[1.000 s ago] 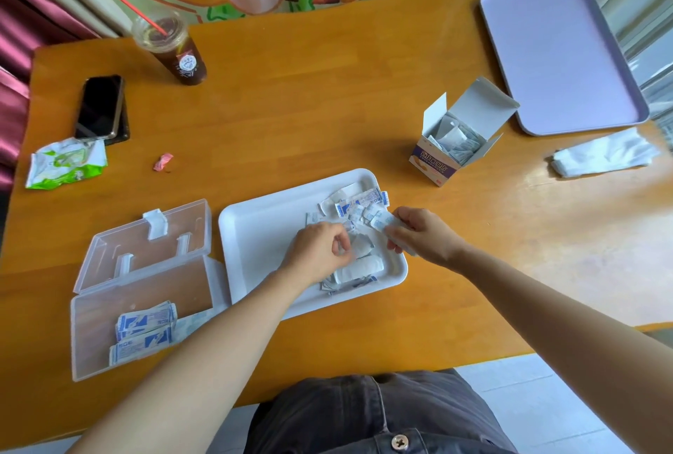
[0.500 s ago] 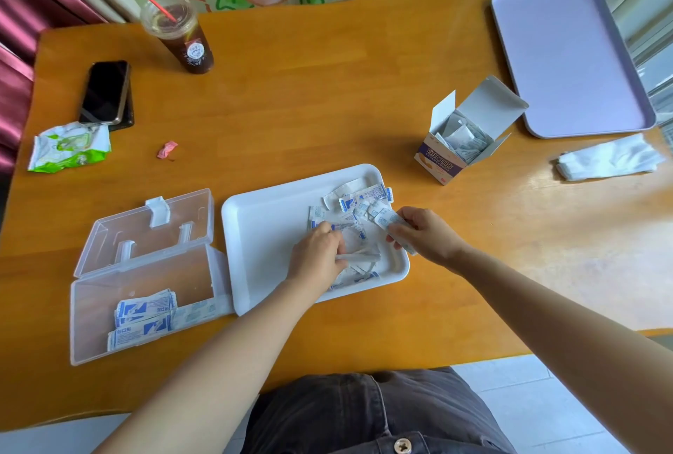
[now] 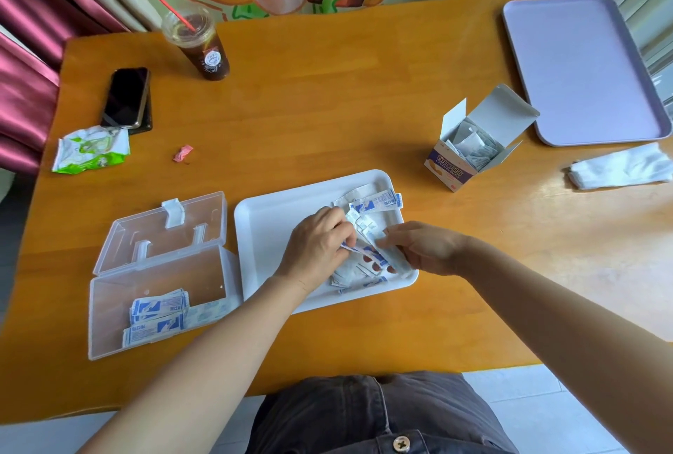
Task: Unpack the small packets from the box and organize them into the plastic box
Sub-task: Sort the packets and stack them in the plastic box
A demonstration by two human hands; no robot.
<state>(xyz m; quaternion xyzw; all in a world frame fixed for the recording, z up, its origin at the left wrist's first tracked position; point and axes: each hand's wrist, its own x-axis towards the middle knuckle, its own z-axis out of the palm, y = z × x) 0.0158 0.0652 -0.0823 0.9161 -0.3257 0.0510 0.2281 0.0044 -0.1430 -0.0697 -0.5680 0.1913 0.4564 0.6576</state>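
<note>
A white tray (image 3: 269, 224) in front of me holds a loose pile of small blue-and-white packets (image 3: 375, 204). My left hand (image 3: 317, 242) rests on the pile and pinches a packet between thumb and fingers. My right hand (image 3: 422, 249) holds a small stack of packets (image 3: 393, 260) over the tray's right side. To the left lies the clear plastic box (image 3: 109, 311) with its lid (image 3: 164, 231) folded back and a few packets (image 3: 156, 319) laid flat inside. The open cardboard box (image 3: 455, 169) stands beyond the tray on the right, with more packets inside.
Far left are a dark phone (image 3: 125, 97), a green-white wrapper (image 3: 91, 151), a pink scrap (image 3: 182, 154) and an iced drink cup (image 3: 204, 49) with a straw. A lilac tray (image 3: 579, 67) and white folded tissue (image 3: 619, 168) lie at far right. The table's front edge is near my lap.
Both hands have shifted within the tray's pile. My left hand has closed on a packet, and my right hand has dropped lower over the tray's right side with its stack.
</note>
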